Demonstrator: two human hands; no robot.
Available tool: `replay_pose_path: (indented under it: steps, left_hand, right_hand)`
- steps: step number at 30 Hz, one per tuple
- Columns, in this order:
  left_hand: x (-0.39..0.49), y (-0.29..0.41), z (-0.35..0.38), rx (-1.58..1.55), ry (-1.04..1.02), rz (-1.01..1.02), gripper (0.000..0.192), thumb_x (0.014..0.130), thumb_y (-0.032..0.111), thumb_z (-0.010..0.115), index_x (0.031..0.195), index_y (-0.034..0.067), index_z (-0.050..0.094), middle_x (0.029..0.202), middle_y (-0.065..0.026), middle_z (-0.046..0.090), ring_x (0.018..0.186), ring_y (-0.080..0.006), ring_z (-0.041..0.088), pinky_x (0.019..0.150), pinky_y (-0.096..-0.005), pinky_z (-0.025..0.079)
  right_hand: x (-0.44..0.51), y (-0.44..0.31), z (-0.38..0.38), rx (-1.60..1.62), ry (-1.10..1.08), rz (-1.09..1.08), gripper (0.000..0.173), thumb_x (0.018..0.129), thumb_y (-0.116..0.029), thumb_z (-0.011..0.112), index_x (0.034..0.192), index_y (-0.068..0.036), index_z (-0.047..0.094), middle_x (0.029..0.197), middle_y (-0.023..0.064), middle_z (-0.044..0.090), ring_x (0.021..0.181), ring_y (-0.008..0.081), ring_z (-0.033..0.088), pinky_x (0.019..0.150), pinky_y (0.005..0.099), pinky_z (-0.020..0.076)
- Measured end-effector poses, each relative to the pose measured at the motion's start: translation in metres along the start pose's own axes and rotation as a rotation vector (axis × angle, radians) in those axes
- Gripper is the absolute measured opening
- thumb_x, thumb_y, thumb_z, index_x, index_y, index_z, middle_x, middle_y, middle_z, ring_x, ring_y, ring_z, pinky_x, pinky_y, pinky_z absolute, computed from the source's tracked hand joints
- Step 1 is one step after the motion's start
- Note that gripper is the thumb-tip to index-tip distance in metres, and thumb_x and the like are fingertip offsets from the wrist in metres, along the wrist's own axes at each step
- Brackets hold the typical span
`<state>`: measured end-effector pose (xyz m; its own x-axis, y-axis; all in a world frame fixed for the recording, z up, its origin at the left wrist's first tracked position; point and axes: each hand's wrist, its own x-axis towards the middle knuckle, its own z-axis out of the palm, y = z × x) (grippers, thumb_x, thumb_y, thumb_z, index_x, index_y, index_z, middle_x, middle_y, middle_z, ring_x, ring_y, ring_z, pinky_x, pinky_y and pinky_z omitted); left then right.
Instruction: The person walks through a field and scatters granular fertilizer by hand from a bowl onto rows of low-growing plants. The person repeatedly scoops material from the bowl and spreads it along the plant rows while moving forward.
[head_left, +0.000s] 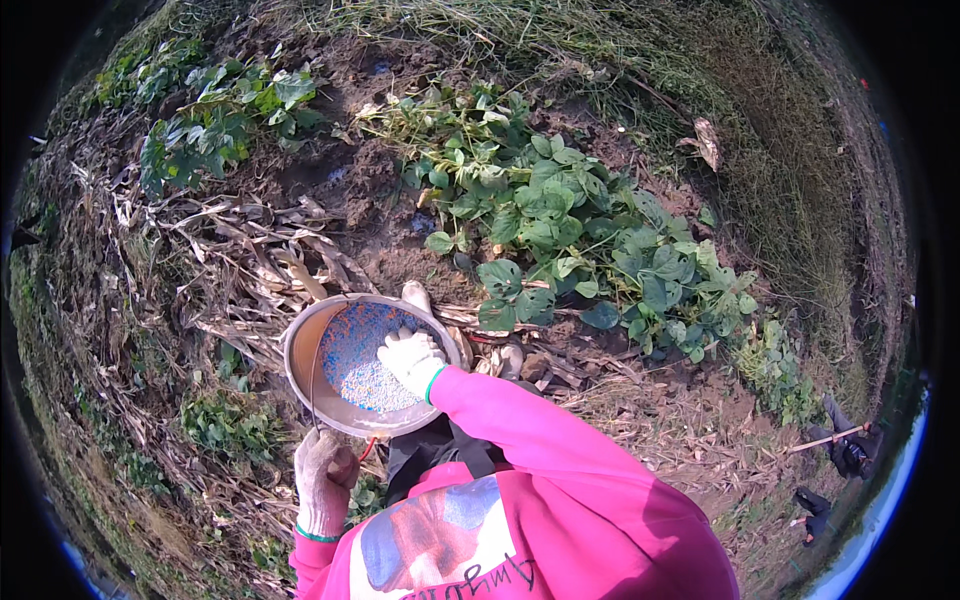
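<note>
A round bucket (304, 352) is held in front of my body, its mouth facing up at me. Blue, white and orange granules (356, 349) fill its lower part. My left hand (324, 472), in a pale knit glove, is closed around the bucket's thin wire handle (313, 386) at the near rim. My right hand (409, 360), gloved the same way, reaches inside and touches the granules near the right wall. Its fingertips are partly hidden, so whether it grasps any granules is unclear. A bit of red cord (367, 448) shows below the rim.
Leafy bean-like plants (555, 202) run diagonally ahead and right. Dry corn stalks and husks (255, 240) cover ground at left. Small bluish patches (422, 223) lie on the bare soil (375, 172). Long grass (772, 187) borders the far side. Near the right edge is a person (851, 450) beside a long stick (825, 437).
</note>
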<state>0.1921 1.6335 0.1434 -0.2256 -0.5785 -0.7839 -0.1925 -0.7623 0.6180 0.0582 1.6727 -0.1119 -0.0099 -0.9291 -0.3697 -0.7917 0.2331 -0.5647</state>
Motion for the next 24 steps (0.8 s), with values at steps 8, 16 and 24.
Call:
replay_pose_path:
  steps: [8, 16, 24]
  left_hand:
    - [0.003, 0.0, 0.025, 0.158, -0.116, -0.003, 0.029, 0.088, 0.032, 0.062, 0.073, 0.011, 0.048, 0.06, 0.0048, 0.041, 0.046, -0.0059, 0.033, 0.043, -0.0218, 0.024]
    - [0.002, -0.004, 0.012, 0.06, -0.134, -0.044, 0.029, 0.085, 0.026, 0.067, 0.072, 0.009, 0.047, 0.058, 0.0013, 0.042, 0.043, -0.0088, 0.033, 0.042, -0.0246, 0.023]
    - [0.033, 0.025, -0.014, 0.044, -0.179, -0.092, 0.035, 0.085, 0.031, 0.071, 0.074, 0.008, 0.046, 0.059, 0.0018, 0.04, 0.046, -0.0083, 0.033, 0.043, -0.0252, 0.022]
  right_hand:
    - [-0.027, 0.05, 0.008, 0.816, 0.229, 0.312, 0.018, 0.097, -0.027, 0.054, 0.097, -0.01, 0.061, 0.078, 0.0037, 0.064, 0.066, 0.0177, 0.06, 0.058, 0.0336, 0.0497]
    - [-0.097, 0.018, -0.047, 2.319, -0.211, 0.473, 0.028, 0.099, -0.036, 0.056, 0.099, -0.008, 0.062, 0.089, 0.0047, 0.063, 0.07, 0.0125, 0.059, 0.054, 0.0263, 0.0494]
    - [-0.108, 0.003, -0.078, 2.442, -0.204, 0.603, 0.025, 0.1, -0.032, 0.057, 0.105, -0.008, 0.061, 0.087, 0.0049, 0.063, 0.068, 0.0122, 0.063, 0.055, 0.028, 0.0514]
